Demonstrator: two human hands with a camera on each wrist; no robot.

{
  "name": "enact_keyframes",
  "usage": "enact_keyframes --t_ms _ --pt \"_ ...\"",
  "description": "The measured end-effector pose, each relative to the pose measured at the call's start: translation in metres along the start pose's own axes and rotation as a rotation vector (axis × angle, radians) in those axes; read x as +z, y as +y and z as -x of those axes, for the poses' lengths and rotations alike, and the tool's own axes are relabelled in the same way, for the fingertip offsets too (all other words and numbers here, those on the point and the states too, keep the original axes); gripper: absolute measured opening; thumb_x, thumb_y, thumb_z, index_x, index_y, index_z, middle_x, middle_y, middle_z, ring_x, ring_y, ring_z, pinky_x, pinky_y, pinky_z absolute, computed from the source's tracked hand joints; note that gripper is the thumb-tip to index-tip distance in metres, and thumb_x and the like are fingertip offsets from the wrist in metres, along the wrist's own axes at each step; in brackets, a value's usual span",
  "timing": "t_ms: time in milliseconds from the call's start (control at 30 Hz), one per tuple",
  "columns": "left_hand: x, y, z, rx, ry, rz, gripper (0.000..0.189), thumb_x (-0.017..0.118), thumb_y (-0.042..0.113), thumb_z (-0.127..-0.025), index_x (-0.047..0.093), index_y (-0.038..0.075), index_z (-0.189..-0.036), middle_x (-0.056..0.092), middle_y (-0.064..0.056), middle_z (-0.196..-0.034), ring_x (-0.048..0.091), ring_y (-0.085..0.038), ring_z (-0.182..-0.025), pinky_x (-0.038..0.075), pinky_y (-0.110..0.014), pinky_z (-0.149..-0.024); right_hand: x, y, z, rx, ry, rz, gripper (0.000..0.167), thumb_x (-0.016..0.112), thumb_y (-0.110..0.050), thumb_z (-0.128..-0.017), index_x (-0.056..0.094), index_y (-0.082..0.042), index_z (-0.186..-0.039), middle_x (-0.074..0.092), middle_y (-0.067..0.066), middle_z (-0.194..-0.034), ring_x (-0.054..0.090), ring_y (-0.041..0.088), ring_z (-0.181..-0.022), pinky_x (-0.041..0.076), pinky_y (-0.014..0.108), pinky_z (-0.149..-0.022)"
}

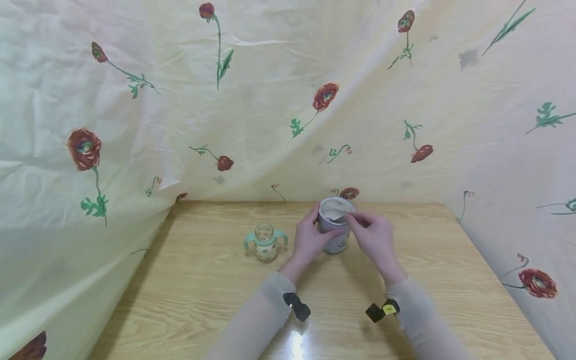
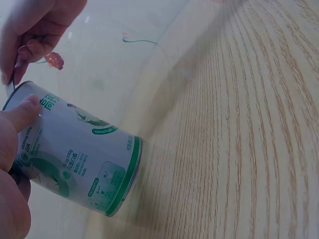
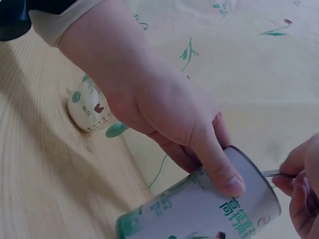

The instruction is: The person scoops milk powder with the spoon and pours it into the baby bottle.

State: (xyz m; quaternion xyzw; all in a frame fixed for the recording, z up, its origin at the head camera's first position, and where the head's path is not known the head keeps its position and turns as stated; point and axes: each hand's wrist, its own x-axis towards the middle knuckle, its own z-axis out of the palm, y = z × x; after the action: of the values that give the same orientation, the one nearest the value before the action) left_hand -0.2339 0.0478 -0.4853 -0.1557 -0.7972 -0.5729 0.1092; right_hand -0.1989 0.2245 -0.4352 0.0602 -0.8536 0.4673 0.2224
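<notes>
A white tin can [image 1: 335,244] with green print and a green base band stands open at the table's back, right of the middle. My left hand [image 1: 310,239] grips its side, thumb across the front near the rim in the right wrist view. Over the mouth, my right hand [image 1: 372,235] pinches the thin metal handle [image 3: 272,173] of what looks like a spoon between thumb and fingers. Its lower end dips inside the tin, mostly hidden by the wall. Left of the tin stands a baby bottle [image 1: 266,250] with two mint handles and an uncovered top.
The wood-grain table [image 1: 189,300] runs back to a pale cloth [image 1: 252,110] printed with red flowers, which hangs behind and along both sides. Each wrist wears a dark camera block; the right camera [image 1: 382,310] carries a yellow label.
</notes>
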Motion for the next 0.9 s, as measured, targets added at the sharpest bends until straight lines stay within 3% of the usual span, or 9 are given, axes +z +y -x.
enact_keyframes --t_ms 200,433,567,733,900 --pt "0.000 0.000 -0.001 0.002 -0.008 0.002 0.093 0.095 0.029 -0.084 0.046 0.010 -0.162 0.058 -0.005 -0.156 0.053 -0.019 -0.145 0.046 -0.035 -0.118 0.001 0.008 0.008 0.123 0.126 -0.099 0.020 0.079 -0.021 -0.100 0.083 -0.002 -0.104 0.081 0.013 -0.096 0.069 0.008 -0.076 0.055 0.015 -0.065" --pt "0.001 0.001 0.000 -0.005 -0.005 -0.010 0.095 0.096 0.030 -0.083 0.046 0.010 -0.162 0.056 -0.006 -0.158 0.050 -0.022 -0.147 0.043 -0.040 -0.121 0.004 0.014 0.015 0.186 0.248 -0.183 0.022 0.081 -0.025 -0.099 0.084 -0.004 -0.104 0.082 0.008 -0.095 0.070 0.007 -0.074 0.054 0.015 -0.062" --pt "0.003 0.004 0.001 -0.030 0.001 -0.005 0.100 0.096 0.034 -0.083 0.043 0.008 -0.164 0.052 -0.010 -0.161 0.047 -0.025 -0.149 0.043 -0.042 -0.121 0.006 0.015 0.018 0.197 0.283 -0.233 0.022 0.081 -0.024 -0.099 0.084 -0.003 -0.104 0.082 0.008 -0.096 0.069 0.006 -0.071 0.055 0.016 -0.059" --pt "0.006 0.006 0.001 -0.071 0.029 0.064 0.105 0.095 0.038 -0.082 0.039 0.003 -0.164 0.046 -0.014 -0.164 0.045 -0.028 -0.151 0.042 -0.042 -0.122 0.010 0.013 0.018 0.238 0.301 -0.282 0.022 0.080 -0.022 -0.100 0.083 -0.002 -0.107 0.082 0.008 -0.100 0.069 0.004 -0.074 0.055 0.015 -0.062" --pt "0.007 0.004 -0.002 -0.070 0.039 0.101 0.101 0.097 0.031 -0.082 0.043 0.003 -0.162 0.048 -0.014 -0.163 0.048 -0.027 -0.148 0.044 -0.038 -0.119 0.013 0.018 0.017 0.266 0.361 -0.307 0.021 0.075 -0.014 -0.102 0.081 0.005 -0.110 0.081 -0.005 -0.092 0.067 0.006 -0.074 0.054 0.013 -0.063"
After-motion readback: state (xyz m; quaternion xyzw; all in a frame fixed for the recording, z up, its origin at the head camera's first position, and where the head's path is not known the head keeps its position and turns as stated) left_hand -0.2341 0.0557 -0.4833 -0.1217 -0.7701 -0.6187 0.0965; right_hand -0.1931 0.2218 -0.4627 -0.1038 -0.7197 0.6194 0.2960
